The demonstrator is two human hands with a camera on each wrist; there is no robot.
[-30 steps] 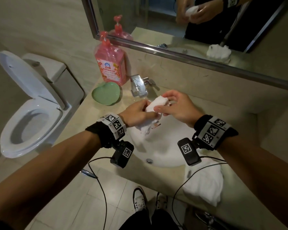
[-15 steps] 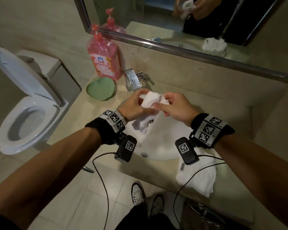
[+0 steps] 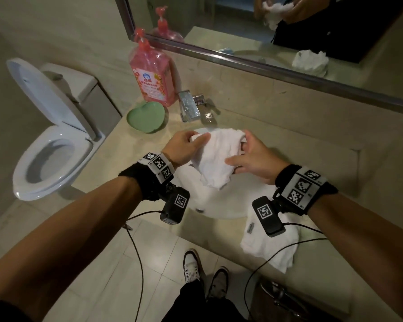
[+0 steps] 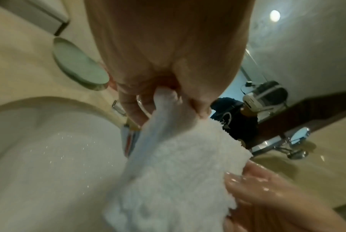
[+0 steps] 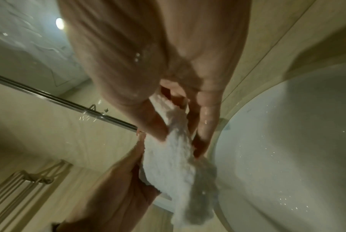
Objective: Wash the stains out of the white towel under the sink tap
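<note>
Towel-washing looks midway: white towel [image 3: 215, 156] hangs spread over the sink basin [image 3: 221, 205] at frame centre, left hand [image 3: 184, 147] pinching its upper left edge, right hand [image 3: 254, 159] pinching the right edge, below the tap [image 3: 189, 108]. Next, I judge, checking for stains, then rinsing again

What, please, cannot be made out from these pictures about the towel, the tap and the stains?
- Stains: none can be told on the towel; both wrist views are blurred, and the head view shows only its top side.
- Water: no stream shows at the tap; in the left wrist view the left hand hides the spout.
- Right hand: the towel hides its fingertips in the head view.
- Second towel: partly hidden by the wrist camera.
</note>
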